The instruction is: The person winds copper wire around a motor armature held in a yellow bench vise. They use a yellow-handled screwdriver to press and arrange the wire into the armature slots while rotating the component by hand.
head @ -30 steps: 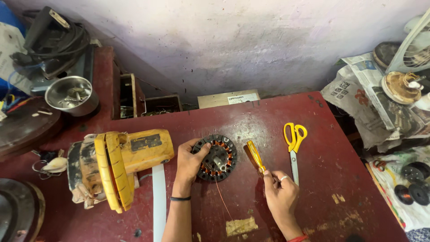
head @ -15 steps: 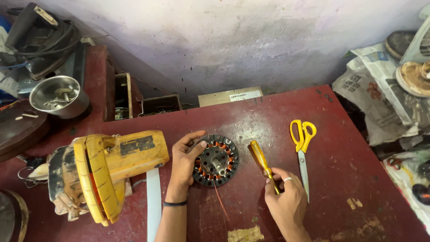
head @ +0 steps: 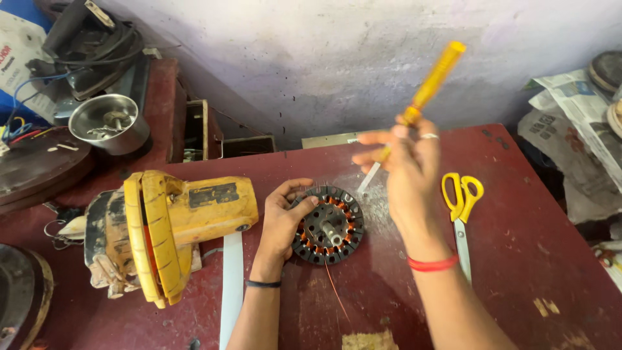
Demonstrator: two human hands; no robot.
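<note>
A round black stator with copper windings lies on the red table. My left hand grips its left rim. My right hand is raised above the table, holding a yellow-handled screwdriver. Its handle points up and to the right, and its metal tip angles down toward the stator's upper right edge. A thin copper wire trails from the stator toward me.
A yellow power tool lies left of the stator, with a white strip beside it. Yellow-handled scissors lie to the right. A steel bowl and a dark appliance sit at back left. Newspapers are at right.
My right hand lifted the screwdriver off the table and swung its handle upward. My left hand stayed on the stator. The camera view moved closer.
</note>
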